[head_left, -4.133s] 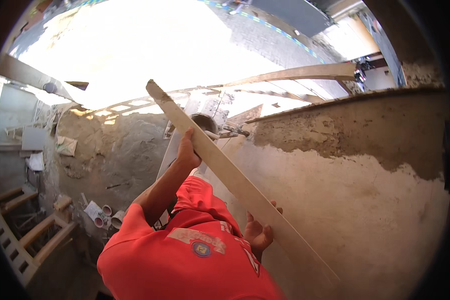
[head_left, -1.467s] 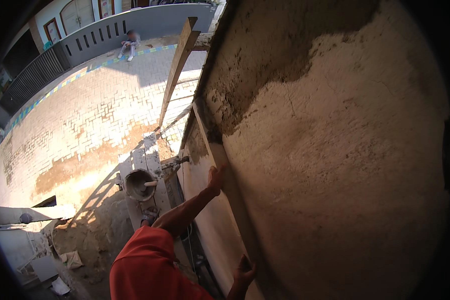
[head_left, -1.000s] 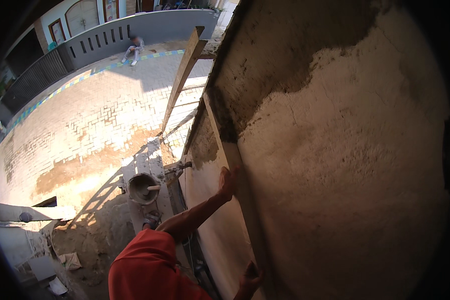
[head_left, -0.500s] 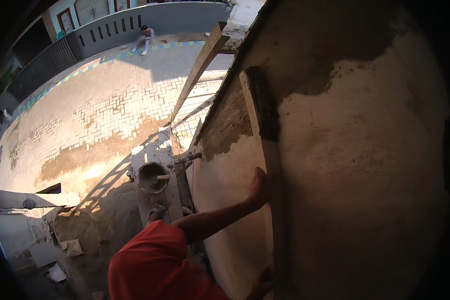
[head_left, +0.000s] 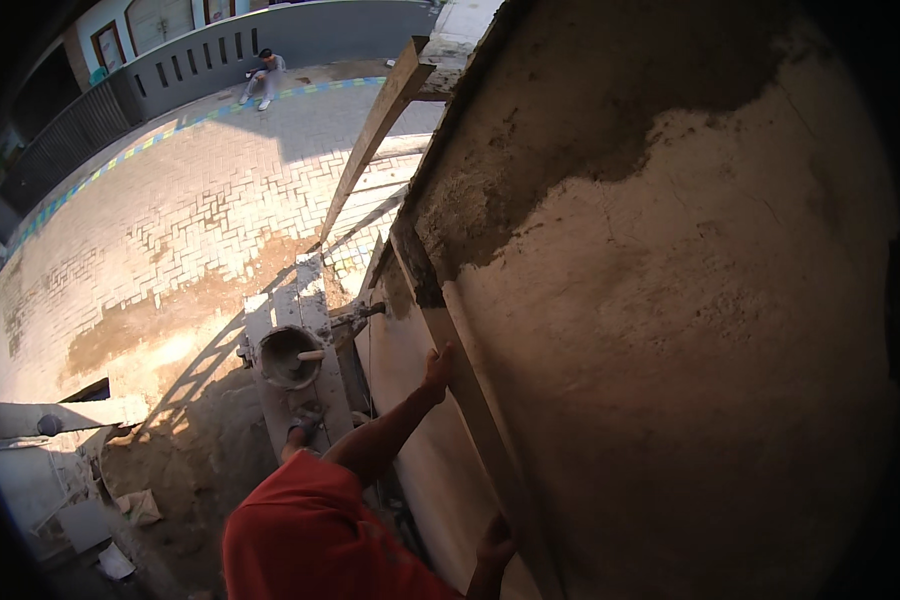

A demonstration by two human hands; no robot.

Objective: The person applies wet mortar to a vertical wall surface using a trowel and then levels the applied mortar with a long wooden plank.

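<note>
At the left edge of the wall, head view (the only one): upper end of the long board meets that edge, coated dark as if with wet mortar. From there the board slants down the wall face; its lower end is lost in shadow toward the picture's lower rim.

Grip: your left hand grasps the board's left edge, below the dark coating. Your right hand grasps the same edge lower down; it is dim, and how far the fingers wrap behind cannot be told. Nor can I tell whether the board's whole length touches the wall.

Judgement on handling: match pressure between the two hands, or the upper end may tip off the face. Your left hand is best on bare wood, since the coated end would probably be slick. Go lightly where the board nears the dark rough patch at the wall's upper left; its ragged border could drag.

Footing: one foot on the plank platform, just beside the bucket. Suggest short shifts of weight, well inside the platform's edges.
</note>
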